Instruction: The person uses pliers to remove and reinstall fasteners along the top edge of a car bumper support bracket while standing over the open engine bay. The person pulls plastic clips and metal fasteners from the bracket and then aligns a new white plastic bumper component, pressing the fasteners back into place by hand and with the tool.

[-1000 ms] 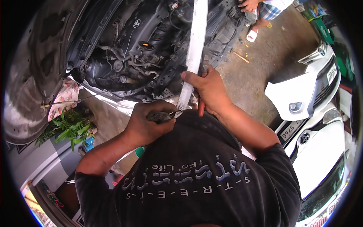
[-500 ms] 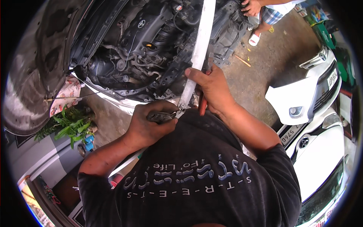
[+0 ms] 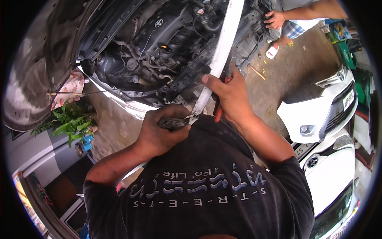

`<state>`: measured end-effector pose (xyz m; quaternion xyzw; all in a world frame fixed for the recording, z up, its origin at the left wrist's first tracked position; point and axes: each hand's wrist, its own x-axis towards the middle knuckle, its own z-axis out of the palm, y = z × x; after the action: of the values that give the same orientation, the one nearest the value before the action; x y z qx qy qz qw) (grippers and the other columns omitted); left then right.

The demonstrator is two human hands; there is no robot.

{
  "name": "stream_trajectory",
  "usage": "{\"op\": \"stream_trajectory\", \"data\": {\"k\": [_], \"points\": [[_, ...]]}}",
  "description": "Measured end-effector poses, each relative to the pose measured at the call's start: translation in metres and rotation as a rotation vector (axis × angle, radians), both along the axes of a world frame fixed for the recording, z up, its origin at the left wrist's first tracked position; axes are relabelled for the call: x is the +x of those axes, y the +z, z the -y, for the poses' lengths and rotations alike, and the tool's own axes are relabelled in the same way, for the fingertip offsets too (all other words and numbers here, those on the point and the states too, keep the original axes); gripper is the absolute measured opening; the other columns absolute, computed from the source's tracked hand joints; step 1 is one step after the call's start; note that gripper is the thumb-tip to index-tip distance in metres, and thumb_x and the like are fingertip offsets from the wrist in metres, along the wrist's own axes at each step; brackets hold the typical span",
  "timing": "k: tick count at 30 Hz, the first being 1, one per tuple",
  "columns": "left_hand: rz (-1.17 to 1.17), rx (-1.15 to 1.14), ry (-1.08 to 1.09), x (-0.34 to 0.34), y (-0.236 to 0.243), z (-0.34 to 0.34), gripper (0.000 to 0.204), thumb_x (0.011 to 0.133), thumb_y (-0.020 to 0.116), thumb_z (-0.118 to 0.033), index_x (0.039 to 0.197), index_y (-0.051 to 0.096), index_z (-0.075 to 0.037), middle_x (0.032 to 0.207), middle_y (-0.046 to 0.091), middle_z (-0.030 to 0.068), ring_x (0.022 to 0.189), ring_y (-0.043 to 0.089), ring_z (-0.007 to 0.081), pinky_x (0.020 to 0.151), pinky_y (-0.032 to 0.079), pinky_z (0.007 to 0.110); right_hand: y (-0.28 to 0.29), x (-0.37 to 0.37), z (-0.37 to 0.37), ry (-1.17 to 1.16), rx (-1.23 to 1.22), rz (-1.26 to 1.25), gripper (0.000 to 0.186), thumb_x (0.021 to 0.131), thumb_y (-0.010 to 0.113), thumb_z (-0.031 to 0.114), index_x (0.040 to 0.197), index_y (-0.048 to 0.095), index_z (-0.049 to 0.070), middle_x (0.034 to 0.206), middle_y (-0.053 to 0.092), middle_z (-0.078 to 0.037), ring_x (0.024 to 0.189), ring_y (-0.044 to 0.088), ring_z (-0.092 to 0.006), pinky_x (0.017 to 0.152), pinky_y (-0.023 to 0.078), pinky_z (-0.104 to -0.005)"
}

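A long white strip (image 3: pixel 227 36), dirty at its near end, runs from the top of the view down to my hands. My right hand (image 3: pixel 232 93) is closed round it, the thumb pressed on the strip, and also grips a red-handled tool (image 3: pixel 218 112), probably pliers, whose head is partly hidden. My left hand (image 3: pixel 161 129) is closed at the strip's near end, with a dark grey piece (image 3: pixel 174 124) between thumb and fingers; its kind is not clear. Beyond my hands lies a car's open engine bay (image 3: pixel 159 44), with the front bumper off.
The raised hood (image 3: pixel 36 71) stands at left, its prop rod (image 3: pixel 107 94) crossing the view. Potted plants (image 3: pixel 69 123) are below it. A white bumper (image 3: pixel 302 111) rests at right by a white car (image 3: pixel 330 167). Another person's hand (image 3: pixel 274 20) touches the engine bay's far corner.
The view has shifted slightly, so the scene sits a little to the right and lower. Both hands keep their holds. More of the other person's arm shows.
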<state>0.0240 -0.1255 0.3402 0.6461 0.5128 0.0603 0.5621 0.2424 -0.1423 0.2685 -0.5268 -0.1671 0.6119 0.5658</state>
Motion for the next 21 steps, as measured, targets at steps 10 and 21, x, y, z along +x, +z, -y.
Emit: {"op": "stream_trajectory", "data": {"k": [10,21], "points": [[-0.004,-0.01,0.038,0.0,0.001,-0.006,0.031,0.087,0.082,-0.006,0.115,0.073,0.001,0.104,0.077,0.0051,0.098,0.068,0.009,0.09,0.055,0.028,0.002,-0.001,-0.004,-0.012,0.089,-0.023,0.043,0.091,0.081,0.016,0.117,0.055,-0.005,0.091,0.065,-0.009,0.056,0.064,-0.0147,0.03,0.045,-0.0291],[-0.027,-0.093,0.074,0.01,-0.019,-0.023,0.028,0.085,0.09,-0.017,0.106,0.079,-0.002,0.098,0.077,0.0037,0.097,0.069,0.0099,0.089,0.054,0.027,0.006,0.006,-0.009,-0.009,-0.065,0.091,0.039,0.091,0.081,0.016,0.115,0.059,-0.004,0.086,0.066,-0.008,0.065,0.065,-0.0134,0.045,0.049,-0.027]]}}
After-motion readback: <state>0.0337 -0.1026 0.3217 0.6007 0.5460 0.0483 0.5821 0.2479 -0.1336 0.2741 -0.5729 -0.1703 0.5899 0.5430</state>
